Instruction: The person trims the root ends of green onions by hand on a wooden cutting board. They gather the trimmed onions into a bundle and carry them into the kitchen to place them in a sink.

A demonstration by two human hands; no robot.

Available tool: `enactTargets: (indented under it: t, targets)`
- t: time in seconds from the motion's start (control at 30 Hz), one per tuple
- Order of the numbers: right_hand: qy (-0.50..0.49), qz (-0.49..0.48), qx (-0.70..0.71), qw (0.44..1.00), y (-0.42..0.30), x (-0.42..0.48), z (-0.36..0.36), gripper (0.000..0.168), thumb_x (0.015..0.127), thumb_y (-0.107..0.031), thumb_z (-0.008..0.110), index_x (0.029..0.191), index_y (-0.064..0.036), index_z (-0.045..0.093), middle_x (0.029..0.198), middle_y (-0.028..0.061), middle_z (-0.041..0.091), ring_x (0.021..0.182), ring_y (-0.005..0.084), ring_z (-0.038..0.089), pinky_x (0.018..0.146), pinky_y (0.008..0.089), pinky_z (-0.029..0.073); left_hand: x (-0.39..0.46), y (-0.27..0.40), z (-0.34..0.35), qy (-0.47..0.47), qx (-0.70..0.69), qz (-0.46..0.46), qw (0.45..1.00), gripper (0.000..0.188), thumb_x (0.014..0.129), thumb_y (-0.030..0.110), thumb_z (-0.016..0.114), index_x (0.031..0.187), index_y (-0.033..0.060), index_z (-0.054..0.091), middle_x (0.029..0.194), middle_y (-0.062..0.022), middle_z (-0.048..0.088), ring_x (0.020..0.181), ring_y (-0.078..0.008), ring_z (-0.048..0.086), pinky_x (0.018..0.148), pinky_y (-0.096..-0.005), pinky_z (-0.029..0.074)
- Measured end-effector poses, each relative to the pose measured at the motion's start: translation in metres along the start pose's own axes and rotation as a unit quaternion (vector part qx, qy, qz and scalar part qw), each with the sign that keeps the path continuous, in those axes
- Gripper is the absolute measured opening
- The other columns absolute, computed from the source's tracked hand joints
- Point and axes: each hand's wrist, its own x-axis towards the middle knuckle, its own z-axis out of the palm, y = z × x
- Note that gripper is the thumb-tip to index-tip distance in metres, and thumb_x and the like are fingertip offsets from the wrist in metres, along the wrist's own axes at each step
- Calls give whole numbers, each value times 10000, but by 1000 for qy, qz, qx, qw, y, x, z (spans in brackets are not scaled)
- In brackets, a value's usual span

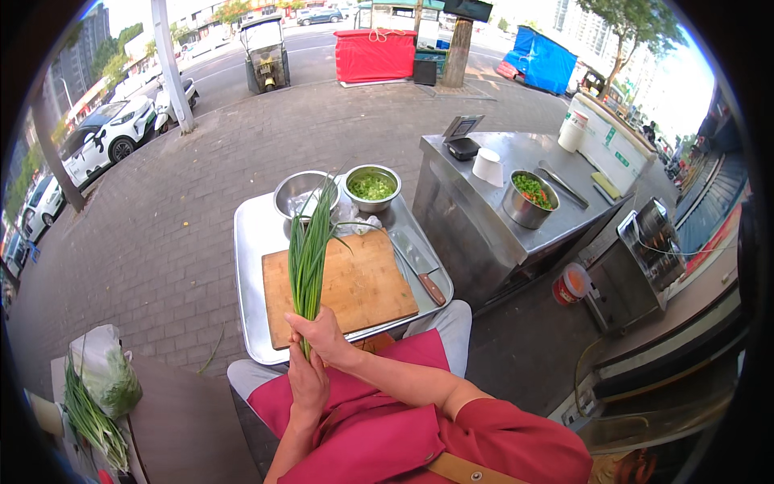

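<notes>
A bunch of long green scallions (310,254) stands upright in both my hands, its leaves reaching up past the cutting board. My right hand (320,333) wraps the lower stalks. Just below it, my left hand (307,374) closes around the bottom ends, which the fingers hide. Behind the bunch lies a wooden cutting board (369,278) on a metal tray (251,242). A cleaver with a wooden handle (432,289) rests along the board's right side. At the tray's far edge are a steel bowl (289,196) and another steel bowl of chopped greens (371,186), with crumpled clear plastic (363,225) near them.
Right of the tray stands a steel counter (459,209) with a pot of chopped vegetables (532,196), tongs (563,186) and a paper roll (487,166). More scallions (91,411) and a plastic bag of greens (107,375) lie at lower left. A red bucket (570,284) sits right.
</notes>
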Motion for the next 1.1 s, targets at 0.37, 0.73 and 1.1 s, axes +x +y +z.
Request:
enactTargets:
  t: [0.37, 0.73, 1.1]
  targets:
    - [-81, -102, -195, 972, -38, 47, 31, 209, 926, -173, 627, 848, 1, 542, 633, 23, 562, 577, 101, 601, 527, 291, 501, 3, -32, -35, 21, -32, -66, 997, 480, 998, 81, 515, 1440, -49, 383, 1330, -196, 547, 949, -210, 659, 697, -279, 553]
    - [-126, -184, -531, 817, 90, 220, -18, 187, 832, -99, 618, 949, 46, 602, 745, 259, 655, 696, 441, 655, 648, 473, 535, -21, -206, -100, 211, 1, -355, 911, 351, 1048, 200, 481, 1324, -14, 518, 1285, -117, 590, 856, -153, 656, 673, -268, 535]
    - [-140, 276, -412, 857, 135, 263, -36, 195, 865, -84, 591, 689, -30, 529, 543, 44, 549, 464, 130, 547, 438, 305, 446, -6, -456, -134, 167, 137, -463, 859, 302, 922, 166, 626, 1166, -9, 597, 1094, -198, 634, 876, -311, 693, 807, -410, 539]
